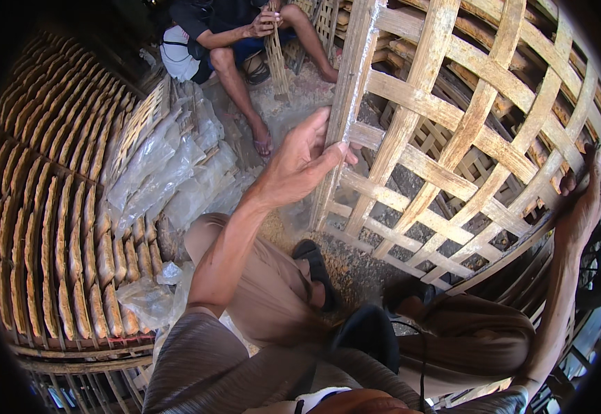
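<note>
Nearest me are my knees in brown trousers (266, 297), set apart, with a black sandal (320, 279) on my left foot and crumbs (345, 290) scattered over the floor beside it. The panel (467, 130), an open weave of flat pale strips, stands raised in front of me to the right, tilted, between my two hands. My left hand (297, 165) grips its thick left edge, thumb on the near side, fingertips curling out beyond it; the panel lies directly to that hand's right, touching it. My right hand (585, 186) is out at the far right rim, fingers bent around it in shadow, so the panel lies to that hand's left; how firmly it presses I cannot tell. Through the gaps I see more weave (476, 165) behind. Past my left forearm, clear plastic sheets (169, 162) lie heaped and crumpled, and left of them brown slabs (59, 241) stand in close rows. Farther off, beyond my left hand, a co-worker (221, 27) sits with knees bent, hands closed on upright strips (276, 62) reaching down toward the floor.
</note>
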A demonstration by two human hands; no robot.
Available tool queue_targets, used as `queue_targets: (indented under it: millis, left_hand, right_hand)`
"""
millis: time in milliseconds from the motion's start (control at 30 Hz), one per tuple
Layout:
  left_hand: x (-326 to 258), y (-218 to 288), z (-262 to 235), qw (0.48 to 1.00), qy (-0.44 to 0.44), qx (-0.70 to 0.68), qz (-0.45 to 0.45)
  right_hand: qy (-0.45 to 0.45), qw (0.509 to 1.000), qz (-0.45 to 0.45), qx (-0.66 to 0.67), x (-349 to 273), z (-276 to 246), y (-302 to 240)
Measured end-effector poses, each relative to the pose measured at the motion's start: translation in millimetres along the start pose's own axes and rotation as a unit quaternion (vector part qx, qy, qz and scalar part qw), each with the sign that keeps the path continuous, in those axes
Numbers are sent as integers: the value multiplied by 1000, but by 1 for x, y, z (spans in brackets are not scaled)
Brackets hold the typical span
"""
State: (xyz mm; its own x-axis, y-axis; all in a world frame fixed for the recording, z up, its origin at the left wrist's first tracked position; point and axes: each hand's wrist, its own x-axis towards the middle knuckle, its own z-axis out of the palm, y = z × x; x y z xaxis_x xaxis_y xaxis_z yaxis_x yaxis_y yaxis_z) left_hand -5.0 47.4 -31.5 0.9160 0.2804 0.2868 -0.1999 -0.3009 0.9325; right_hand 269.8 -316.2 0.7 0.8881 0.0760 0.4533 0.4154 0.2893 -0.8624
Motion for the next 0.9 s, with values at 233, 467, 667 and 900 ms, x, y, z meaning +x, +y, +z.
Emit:
queue_targets:
  millis: [233, 467, 667, 900]
  left_hand:
    - [4, -1, -1, 995, -25, -4, -95]
    - [2, -1, -2, 998, -21, -39, -50]
    - [0, 5, -5, 993, -52, -87, -55]
    - [-2, -10, 12, 985, 110, -115, -63]
  right_hand:
    - [3, 996, -43, -72, 0, -4, 1]
    - [-33, 993, -30, -113, 1, -12, 5]
    - [-22, 990, -12, -141, 2, -11, 6]
    - [-68, 983, 142, 97, -5, 7, 1]
